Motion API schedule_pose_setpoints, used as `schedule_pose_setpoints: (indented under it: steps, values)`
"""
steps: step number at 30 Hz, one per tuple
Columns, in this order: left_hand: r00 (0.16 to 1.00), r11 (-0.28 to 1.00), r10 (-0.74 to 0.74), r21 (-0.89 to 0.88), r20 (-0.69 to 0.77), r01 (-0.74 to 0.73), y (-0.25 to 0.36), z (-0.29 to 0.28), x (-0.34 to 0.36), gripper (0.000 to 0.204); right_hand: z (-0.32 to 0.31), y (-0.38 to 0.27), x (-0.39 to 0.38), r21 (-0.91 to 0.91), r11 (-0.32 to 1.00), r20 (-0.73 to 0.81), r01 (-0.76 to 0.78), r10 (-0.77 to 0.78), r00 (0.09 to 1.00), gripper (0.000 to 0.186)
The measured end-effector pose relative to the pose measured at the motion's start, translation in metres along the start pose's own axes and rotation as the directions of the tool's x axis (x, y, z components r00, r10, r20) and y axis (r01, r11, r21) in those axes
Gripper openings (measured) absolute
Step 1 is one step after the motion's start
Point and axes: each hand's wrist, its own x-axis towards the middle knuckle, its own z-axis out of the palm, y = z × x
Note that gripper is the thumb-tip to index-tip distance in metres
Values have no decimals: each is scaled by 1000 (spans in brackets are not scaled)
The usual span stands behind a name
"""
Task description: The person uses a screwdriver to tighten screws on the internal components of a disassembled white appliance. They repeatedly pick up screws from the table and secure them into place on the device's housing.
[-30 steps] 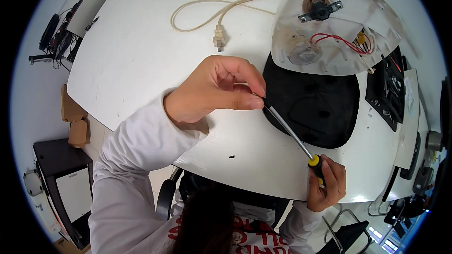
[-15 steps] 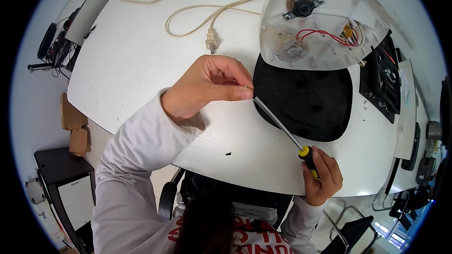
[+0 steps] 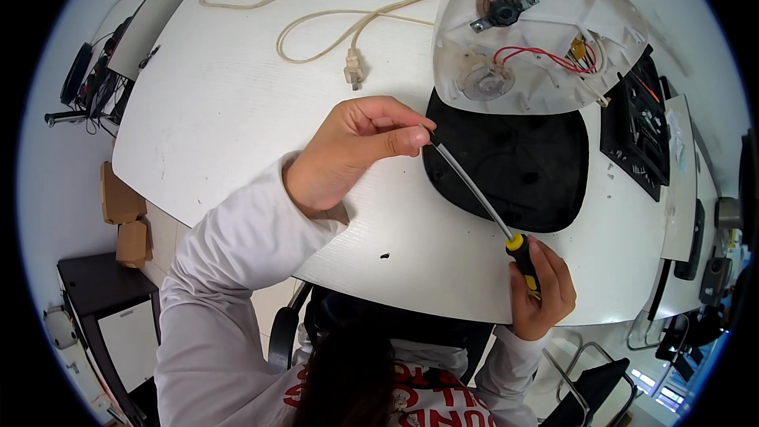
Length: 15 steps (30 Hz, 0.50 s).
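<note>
My right hand (image 3: pixel 545 289) is closed round the black and yellow handle of a screwdriver (image 3: pixel 478 192), whose steel shaft slants up and left. Its tip meets the fingertips of my left hand (image 3: pixel 356 146), where thumb and forefinger pinch something small and dark that I cannot make out. Beneath the shaft lies a black rounded panel (image 3: pixel 514 170) on the table. Partly over that panel's far edge rests a white plastic housing (image 3: pixel 545 39), its inside facing up, showing red wires, a clear round part and a dark part on a metal bracket.
A beige power cord (image 3: pixel 356 35) with its plug lies beyond my left hand on the white table (image 3: pixel 213 119). To the right stands a black tray (image 3: pixel 640 130) of small parts. One tiny dark piece (image 3: pixel 385 256) sits near the table's front edge.
My left hand has risen slightly and shifted right. The screwdriver's tip has moved up along with the fingertips, while its handle stays nearly in place. The view has shifted a little.
</note>
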Motion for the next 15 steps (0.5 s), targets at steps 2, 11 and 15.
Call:
schedule_pose_setpoints:
  steps: [2, 11, 15]
  values:
    - [1000, 1000, -13, -23, -18, 13, 1, 3, 0, 17, 1, 0, 0, 8, 1000, -8, -6, 6, 1000, 46]
    - [998, 997, 62, 54, -16, -61, 1, 3, 1, 18, 1, 1, 0, 12, 1000, -21, -25, 25, 999, 45]
    - [996, 993, 81, 82, -21, -79, 2, 2, 1, 17, 1, 1, 1, 9, 1000, -22, -9, 9, 1000, 44]
